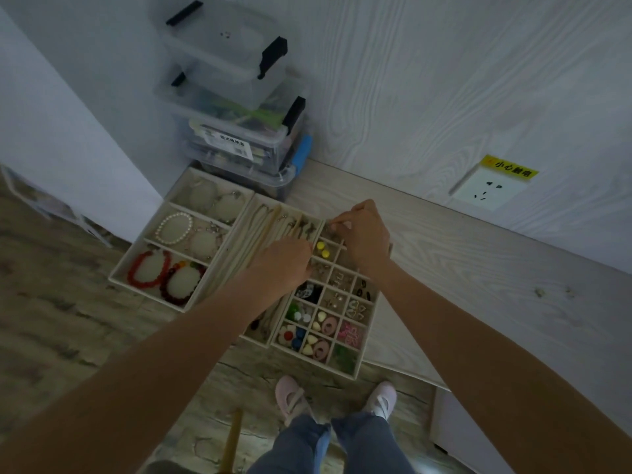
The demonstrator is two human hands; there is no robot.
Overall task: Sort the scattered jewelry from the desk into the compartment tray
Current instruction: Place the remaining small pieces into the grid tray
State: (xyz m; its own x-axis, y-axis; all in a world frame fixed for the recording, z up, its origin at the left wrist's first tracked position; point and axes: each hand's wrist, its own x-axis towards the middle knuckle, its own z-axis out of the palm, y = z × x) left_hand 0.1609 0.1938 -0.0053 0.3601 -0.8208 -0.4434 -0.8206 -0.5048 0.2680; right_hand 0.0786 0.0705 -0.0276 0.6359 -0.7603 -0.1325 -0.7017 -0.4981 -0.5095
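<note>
Over the grid tray (355,369), both hands work at its far end. Right hand (364,234): fingers curled down into the far corner cell, pinching a small metallic piece (332,229) too small to identify. Left hand (285,265): knuckles up over the grid tray's far-left cells, fingers curled under; whether its grip holds anything, cannot tell.

Grid tray sits on the pale wood bench (478,268), its near edge at the bench edge. Cells hold small items: yellow beads (322,249) just near of the right hand, pink pieces (349,333) and green bits (343,358) toward the near corner.

Left of the grid tray, touching it: a long-slot tray (260,217) with chains. Further left: a bracelet tray (150,254) with a pearl bracelet (173,228) and a red bead bracelet (148,268).

Beyond the trays, stacked clear storage boxes (236,107) against the wall. Wall socket (489,189) well right of the grid tray.
</note>
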